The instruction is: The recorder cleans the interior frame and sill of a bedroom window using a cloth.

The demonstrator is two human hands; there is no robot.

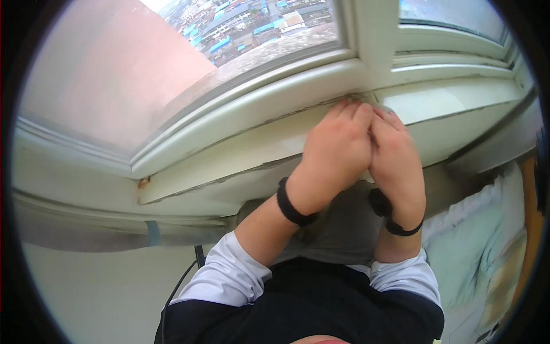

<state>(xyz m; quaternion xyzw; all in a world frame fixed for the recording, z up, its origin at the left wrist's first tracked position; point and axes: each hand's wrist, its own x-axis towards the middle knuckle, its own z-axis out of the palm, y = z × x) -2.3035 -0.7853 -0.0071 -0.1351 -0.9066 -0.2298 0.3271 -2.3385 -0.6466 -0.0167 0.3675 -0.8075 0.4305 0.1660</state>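
Observation:
My left hand [339, 140] and my right hand [396, 152] press together over the pale window sill [275, 137], just below the frame's middle post. Both hands have their fingers curled and pointing away from me, with the tips mostly hidden. A small greyish edge [382, 107] shows beyond the fingers; what it belongs to is too hidden to name. Dark grime runs along the seam where the sill meets the white window frame [246, 106]. Each wrist carries a black band.
Behind the left glass pane [189, 69] lie rooftops far below. A smaller window pane [452, 14] is at the upper right. Grey pipe-like rail [114, 232] runs under the sill at left. Light-coloured bedding [470, 246] lies at the right; a black cable [175, 289] hangs by my left sleeve.

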